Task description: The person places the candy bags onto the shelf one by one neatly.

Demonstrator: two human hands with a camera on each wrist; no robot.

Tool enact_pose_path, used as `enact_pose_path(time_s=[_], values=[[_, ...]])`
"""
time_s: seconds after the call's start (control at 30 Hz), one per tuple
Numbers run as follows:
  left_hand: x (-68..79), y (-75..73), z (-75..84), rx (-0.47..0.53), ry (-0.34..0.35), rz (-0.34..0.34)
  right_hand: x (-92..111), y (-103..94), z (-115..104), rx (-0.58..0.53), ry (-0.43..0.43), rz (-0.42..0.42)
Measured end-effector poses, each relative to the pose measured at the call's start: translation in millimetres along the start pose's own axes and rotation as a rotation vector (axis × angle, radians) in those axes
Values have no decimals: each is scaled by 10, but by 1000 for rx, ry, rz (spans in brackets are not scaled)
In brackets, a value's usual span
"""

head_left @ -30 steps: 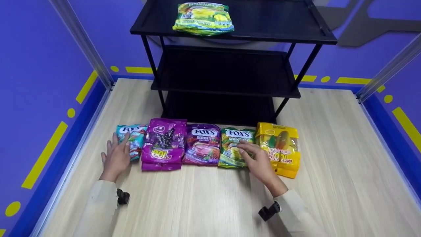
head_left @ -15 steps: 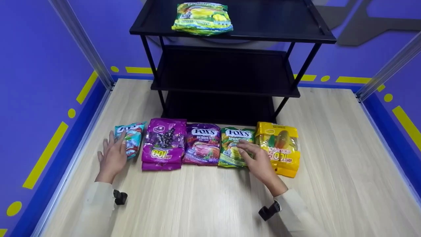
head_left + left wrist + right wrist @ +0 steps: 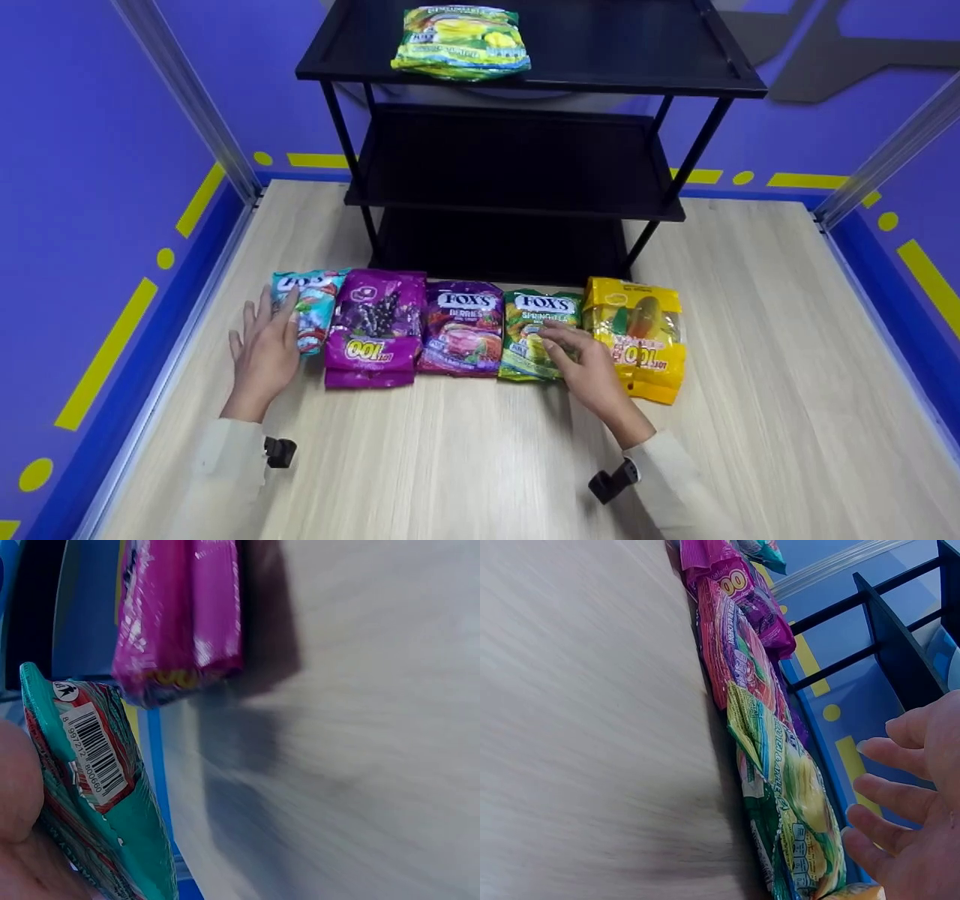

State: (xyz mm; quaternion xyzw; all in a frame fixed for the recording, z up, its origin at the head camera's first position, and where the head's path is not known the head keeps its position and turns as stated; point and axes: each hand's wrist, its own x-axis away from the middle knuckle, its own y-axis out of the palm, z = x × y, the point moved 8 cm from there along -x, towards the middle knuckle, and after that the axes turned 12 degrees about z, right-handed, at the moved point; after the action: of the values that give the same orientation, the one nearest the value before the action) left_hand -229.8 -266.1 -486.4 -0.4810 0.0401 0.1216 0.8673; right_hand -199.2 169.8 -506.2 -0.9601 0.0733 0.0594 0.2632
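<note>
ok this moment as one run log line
left hand holds teal bag | right hand above spring tea bag | yellow-green bag on top shelf

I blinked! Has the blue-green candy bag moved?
Yes: against the black rack, the blue-green candy bag sits slightly farther up and right in the head view.

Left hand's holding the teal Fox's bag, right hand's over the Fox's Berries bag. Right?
Wrong bag for the right hand: the head view shows it over the green Fox's Spring Tea bag, just right of the Fox's Berries bag. The left hand holding the teal Fox's bag is correct.
</note>
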Motion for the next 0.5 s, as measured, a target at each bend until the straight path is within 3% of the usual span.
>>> enact_pose_path(time_s=[0.5], values=[[93,-14,409,9,101,36,9,49,4,-40,23,5]])
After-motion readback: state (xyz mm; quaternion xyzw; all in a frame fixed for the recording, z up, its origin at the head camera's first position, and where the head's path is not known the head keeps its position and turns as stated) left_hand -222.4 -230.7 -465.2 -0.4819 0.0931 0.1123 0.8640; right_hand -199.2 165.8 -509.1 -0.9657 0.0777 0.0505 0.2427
